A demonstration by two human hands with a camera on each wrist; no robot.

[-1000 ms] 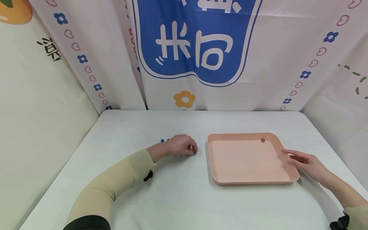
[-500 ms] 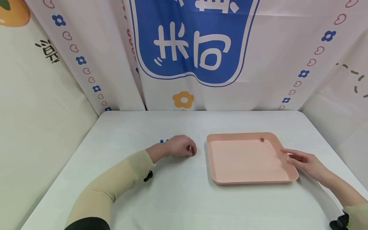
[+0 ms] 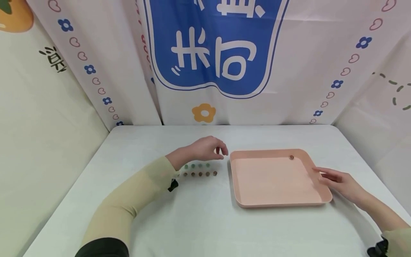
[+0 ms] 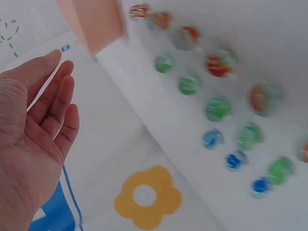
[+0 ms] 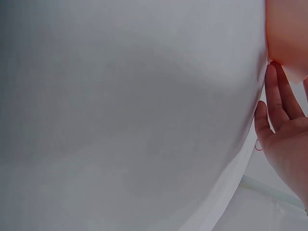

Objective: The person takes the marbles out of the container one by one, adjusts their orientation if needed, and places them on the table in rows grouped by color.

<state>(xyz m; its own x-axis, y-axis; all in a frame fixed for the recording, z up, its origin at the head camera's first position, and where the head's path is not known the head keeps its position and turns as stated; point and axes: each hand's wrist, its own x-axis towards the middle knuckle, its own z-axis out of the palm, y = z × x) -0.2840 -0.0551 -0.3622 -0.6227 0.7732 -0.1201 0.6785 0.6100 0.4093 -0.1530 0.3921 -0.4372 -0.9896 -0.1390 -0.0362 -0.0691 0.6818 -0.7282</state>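
My left hand (image 3: 207,148) hovers over the rows of marbles, left of the tray. Its fingers are loosely bent, and the left wrist view shows nothing in the palm. Beneath it lie a row of red-brown marbles (image 3: 200,174) and a row of green marbles (image 3: 193,166). A few blue marbles (image 4: 234,160) show only in the left wrist view. The pink tray (image 3: 273,178) stands to the right, one brownish marble (image 3: 291,157) near its back right corner. My right hand (image 3: 341,184) touches the tray's right rim with mostly straight fingers.
A white table (image 3: 199,228) carries everything. Behind it hangs a printed curtain (image 3: 298,71) with a blue emblem. Pale fabric walls (image 3: 48,142) enclose the left and right sides.
My left hand has lifted from the right end of the red-brown row and moved up and back, uncovering the red-brown and green marbles. The right hand and tray stay put.
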